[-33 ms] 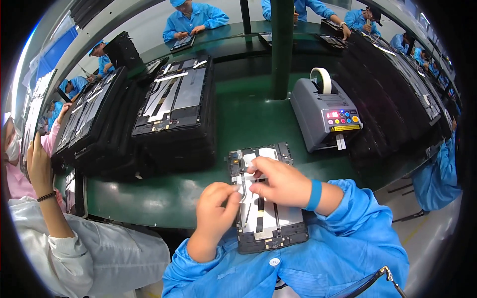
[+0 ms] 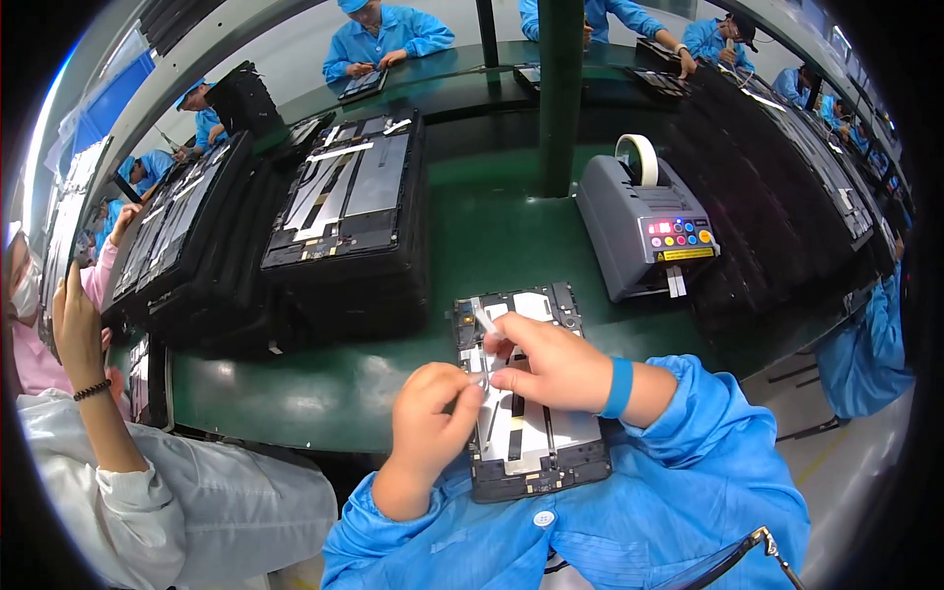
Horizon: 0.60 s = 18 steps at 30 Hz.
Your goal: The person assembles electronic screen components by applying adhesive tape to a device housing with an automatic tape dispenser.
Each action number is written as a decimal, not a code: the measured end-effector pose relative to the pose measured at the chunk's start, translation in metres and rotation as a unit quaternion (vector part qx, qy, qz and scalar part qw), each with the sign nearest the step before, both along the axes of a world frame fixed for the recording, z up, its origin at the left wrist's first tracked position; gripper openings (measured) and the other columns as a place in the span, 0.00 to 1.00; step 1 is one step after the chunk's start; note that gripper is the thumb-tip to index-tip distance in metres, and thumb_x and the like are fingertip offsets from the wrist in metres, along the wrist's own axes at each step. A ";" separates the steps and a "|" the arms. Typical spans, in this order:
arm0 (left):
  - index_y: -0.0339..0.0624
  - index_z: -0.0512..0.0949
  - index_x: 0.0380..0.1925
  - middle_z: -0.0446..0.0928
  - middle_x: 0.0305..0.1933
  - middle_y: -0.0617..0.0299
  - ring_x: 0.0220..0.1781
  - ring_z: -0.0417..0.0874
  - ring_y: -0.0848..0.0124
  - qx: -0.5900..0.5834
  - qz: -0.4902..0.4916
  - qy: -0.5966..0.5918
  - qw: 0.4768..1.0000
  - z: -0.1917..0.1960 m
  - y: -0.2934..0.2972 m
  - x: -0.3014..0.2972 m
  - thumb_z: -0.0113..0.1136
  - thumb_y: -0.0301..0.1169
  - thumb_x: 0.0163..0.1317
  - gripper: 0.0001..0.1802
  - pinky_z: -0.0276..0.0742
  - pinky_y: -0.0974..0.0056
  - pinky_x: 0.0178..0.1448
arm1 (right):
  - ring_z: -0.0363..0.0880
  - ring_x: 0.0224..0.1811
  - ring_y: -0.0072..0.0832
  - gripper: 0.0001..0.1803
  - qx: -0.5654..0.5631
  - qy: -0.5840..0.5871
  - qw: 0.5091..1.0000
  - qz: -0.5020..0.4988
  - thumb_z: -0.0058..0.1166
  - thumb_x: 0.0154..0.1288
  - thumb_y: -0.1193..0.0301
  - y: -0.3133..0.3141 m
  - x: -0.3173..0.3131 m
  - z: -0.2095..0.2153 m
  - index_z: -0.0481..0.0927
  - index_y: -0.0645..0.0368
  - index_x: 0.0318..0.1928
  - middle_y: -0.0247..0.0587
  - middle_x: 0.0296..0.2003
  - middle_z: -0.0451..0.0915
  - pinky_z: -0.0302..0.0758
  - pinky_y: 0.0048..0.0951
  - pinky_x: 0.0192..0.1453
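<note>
A tablet with its back off point(image 2: 575, 423) lies in front of me, showing white panels, dark cables and a black frame. My right hand point(image 2: 556, 369) is over its upper half, fingers closed. A short pale strip of tape point(image 2: 485, 320) sticks up from those fingers, towards the tablet's upper left corner. At the tablet's left side, my left hand point(image 2: 430, 413) is closed in a pinch, its fingertips close to my right thumb. A small whitish bit shows between the fingertips; I cannot make out what it is.
A grey tape dispenser point(image 2: 639, 231) with a strip sticking out stands at the right. Stacks of opened tablets point(image 2: 344, 197) rise at the left and along the far right. A green post point(image 2: 559, 108) stands behind. Beside me, a co-worker's hand point(image 2: 77, 324) holds a panel.
The pale strip now sticks up from my right hand, towards the tablet's upper left corner. My left fingertips have shifted slightly right. The tablet has stayed in place.
</note>
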State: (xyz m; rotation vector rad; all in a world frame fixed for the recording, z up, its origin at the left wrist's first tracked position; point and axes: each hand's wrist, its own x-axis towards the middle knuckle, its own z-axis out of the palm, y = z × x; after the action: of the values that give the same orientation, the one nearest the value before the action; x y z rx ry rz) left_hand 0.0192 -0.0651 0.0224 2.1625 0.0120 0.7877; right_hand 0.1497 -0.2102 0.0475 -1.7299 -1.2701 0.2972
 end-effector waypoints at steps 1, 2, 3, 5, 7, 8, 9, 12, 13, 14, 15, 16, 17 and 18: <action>0.37 0.83 0.32 0.77 0.29 0.56 0.32 0.78 0.61 -0.012 -0.014 0.003 1.000 -0.002 0.000 -0.001 0.62 0.26 0.53 0.07 0.74 0.62 0.38 | 0.82 0.37 0.40 0.13 -0.002 0.025 1.000 0.000 0.59 0.57 0.72 0.002 0.000 0.000 0.72 0.60 0.42 0.43 0.31 0.81 0.76 0.36 0.42; 0.37 0.83 0.32 0.77 0.29 0.56 0.32 0.78 0.61 -0.013 -0.012 0.004 1.000 -0.002 0.001 -0.001 0.62 0.26 0.53 0.07 0.74 0.62 0.38 | 0.82 0.37 0.40 0.13 -0.005 0.050 0.999 0.000 0.59 0.57 0.73 0.003 0.000 0.000 0.72 0.60 0.41 0.43 0.31 0.81 0.77 0.36 0.40; 0.38 0.83 0.33 0.77 0.29 0.57 0.32 0.78 0.61 -0.010 0.009 0.022 1.000 -0.002 0.002 -0.002 0.62 0.27 0.53 0.08 0.74 0.62 0.38 | 0.82 0.37 0.40 0.13 -0.007 0.051 0.999 0.004 0.59 0.57 0.73 0.004 0.001 0.001 0.72 0.60 0.41 0.43 0.31 0.81 0.77 0.36 0.40; 0.38 0.83 0.33 0.77 0.29 0.57 0.32 0.78 0.61 -0.009 0.033 0.041 0.999 -0.006 0.006 -0.001 0.62 0.28 0.53 0.08 0.74 0.62 0.38 | 0.83 0.35 0.36 0.13 -0.023 0.021 0.999 -0.028 0.61 0.56 0.74 0.007 0.007 0.005 0.73 0.61 0.39 0.43 0.30 0.81 0.78 0.32 0.39; 0.39 0.83 0.36 0.77 0.32 0.58 0.35 0.78 0.60 -0.010 0.103 0.067 0.992 -0.013 0.013 0.004 0.62 0.30 0.52 0.11 0.74 0.61 0.41 | 0.83 0.34 0.37 0.13 -0.004 -0.001 0.998 -0.059 0.61 0.56 0.74 0.014 0.017 -0.004 0.73 0.61 0.39 0.43 0.29 0.81 0.78 0.32 0.38; 0.39 0.83 0.36 0.77 0.32 0.58 0.35 0.78 0.60 -0.011 0.103 0.068 0.992 -0.012 0.015 0.007 0.62 0.30 0.52 0.11 0.74 0.61 0.41 | 0.83 0.33 0.37 0.12 0.016 -0.022 0.996 -0.090 0.61 0.56 0.75 0.017 0.022 -0.007 0.72 0.60 0.39 0.43 0.28 0.81 0.78 0.32 0.38; 0.39 0.82 0.38 0.77 0.34 0.58 0.37 0.77 0.60 0.051 0.108 0.065 0.991 -0.011 0.016 0.010 0.62 0.30 0.52 0.13 0.74 0.60 0.42 | 0.82 0.35 0.38 0.16 -0.024 -0.019 0.997 -0.076 0.61 0.55 0.76 0.020 0.025 -0.005 0.72 0.60 0.43 0.44 0.33 0.79 0.78 0.32 0.39; 0.41 0.81 0.41 0.75 0.40 0.58 0.45 0.75 0.59 0.113 0.111 0.092 0.983 -0.017 0.016 0.014 0.62 0.32 0.51 0.16 0.73 0.58 0.47 | 0.80 0.38 0.38 0.20 -0.017 -0.096 0.995 0.005 0.60 0.53 0.78 0.030 0.028 -0.006 0.70 0.60 0.47 0.46 0.40 0.74 0.77 0.34 0.40; 0.41 0.80 0.42 0.74 0.41 0.58 0.46 0.74 0.59 0.126 0.111 0.094 0.981 -0.020 0.016 0.015 0.62 0.32 0.51 0.17 0.73 0.58 0.48 | 0.79 0.41 0.41 0.23 -0.043 -0.076 0.995 0.036 0.59 0.52 0.80 0.032 0.027 -0.003 0.69 0.62 0.50 0.48 0.45 0.69 0.76 0.35 0.41; 0.42 0.80 0.42 0.74 0.42 0.58 0.46 0.74 0.58 0.138 0.111 0.096 0.980 -0.023 0.016 0.015 0.62 0.32 0.50 0.17 0.72 0.57 0.49 | 0.79 0.41 0.41 0.23 -0.044 -0.077 0.995 0.038 0.59 0.52 0.80 0.036 0.028 -0.005 0.69 0.62 0.50 0.48 0.45 0.69 0.76 0.35 0.41; 0.43 0.79 0.44 0.73 0.42 0.57 0.47 0.73 0.57 0.137 0.106 0.102 0.980 -0.026 0.017 0.015 0.62 0.32 0.50 0.18 0.71 0.56 0.50 | 0.78 0.41 0.44 0.23 -0.043 -0.111 0.991 0.059 0.58 0.52 0.81 0.039 0.030 -0.010 0.69 0.62 0.49 0.48 0.45 0.69 0.77 0.36 0.42; 0.43 0.79 0.44 0.73 0.42 0.57 0.47 0.73 0.57 0.136 0.106 0.103 0.980 -0.026 0.017 0.015 0.62 0.32 0.50 0.18 0.71 0.56 0.50 | 0.78 0.40 0.46 0.22 -0.042 -0.146 0.985 0.080 0.57 0.52 0.81 0.042 0.032 -0.013 0.69 0.62 0.49 0.49 0.45 0.69 0.77 0.37 0.42; 0.44 0.79 0.44 0.73 0.42 0.56 0.47 0.73 0.57 0.154 0.103 0.106 0.977 -0.025 0.018 0.015 0.61 0.33 0.51 0.18 0.71 0.55 0.50 | 0.77 0.40 0.48 0.22 -0.043 -0.145 0.984 0.092 0.57 0.52 0.81 0.045 0.035 -0.015 0.69 0.62 0.49 0.49 0.46 0.68 0.77 0.38 0.43; 0.45 0.79 0.44 0.73 0.42 0.56 0.47 0.73 0.57 0.172 0.099 0.109 0.974 -0.024 0.018 0.015 0.61 0.33 0.51 0.18 0.71 0.54 0.49 | 0.77 0.40 0.48 0.22 -0.043 -0.145 0.984 0.093 0.57 0.52 0.81 0.048 0.037 -0.015 0.69 0.62 0.49 0.49 0.46 0.68 0.77 0.38 0.43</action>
State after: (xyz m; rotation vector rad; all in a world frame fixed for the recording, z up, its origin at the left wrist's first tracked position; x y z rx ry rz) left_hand 0.0342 -0.0472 -0.0011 2.6014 0.2219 0.6985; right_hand 0.1871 -0.1626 0.0328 -1.7762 -1.6565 0.2156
